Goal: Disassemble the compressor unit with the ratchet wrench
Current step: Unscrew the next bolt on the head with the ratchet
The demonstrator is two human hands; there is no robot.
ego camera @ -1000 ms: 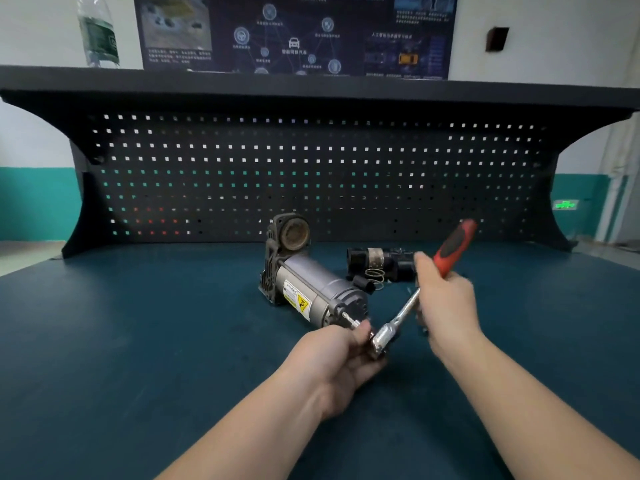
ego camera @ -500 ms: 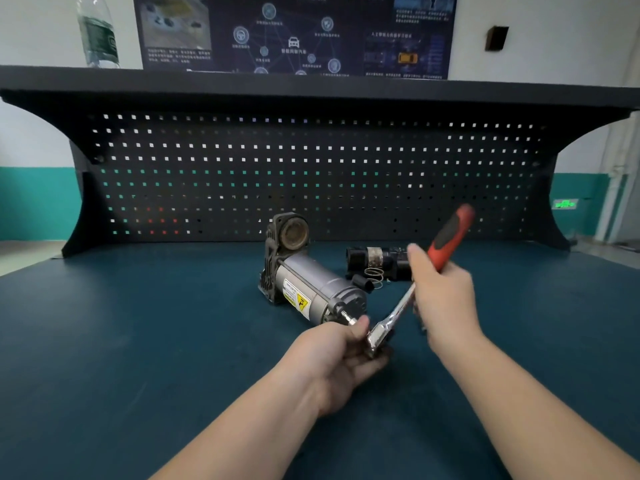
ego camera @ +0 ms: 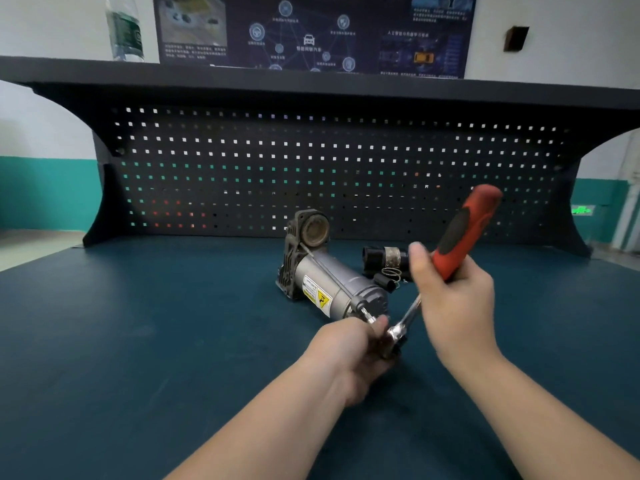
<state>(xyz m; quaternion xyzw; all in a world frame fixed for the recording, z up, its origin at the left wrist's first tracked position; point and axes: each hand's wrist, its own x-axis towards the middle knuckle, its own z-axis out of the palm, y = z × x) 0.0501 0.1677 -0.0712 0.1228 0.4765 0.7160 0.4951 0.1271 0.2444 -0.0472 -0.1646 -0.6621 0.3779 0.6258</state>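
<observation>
The compressor (ego camera: 325,282) lies mid-worktop toward the back edge, partly stripped, I judge: a black cylinder (ego camera: 382,258) and spring (ego camera: 392,274) lie loose beside it; end bolts remain; right hand (ego camera: 453,299) grips the ratchet wrench (ego camera: 460,237) handle, raised; left hand (ego camera: 349,355) curls around its head.

Ratchet wrench (ego camera: 446,268) at the compressor unit (ego camera: 332,285)
The right hand (ego camera: 453,303) grips the red handle; the left hand (ego camera: 349,348) holds the wrench head by the unit's near end.
</observation>
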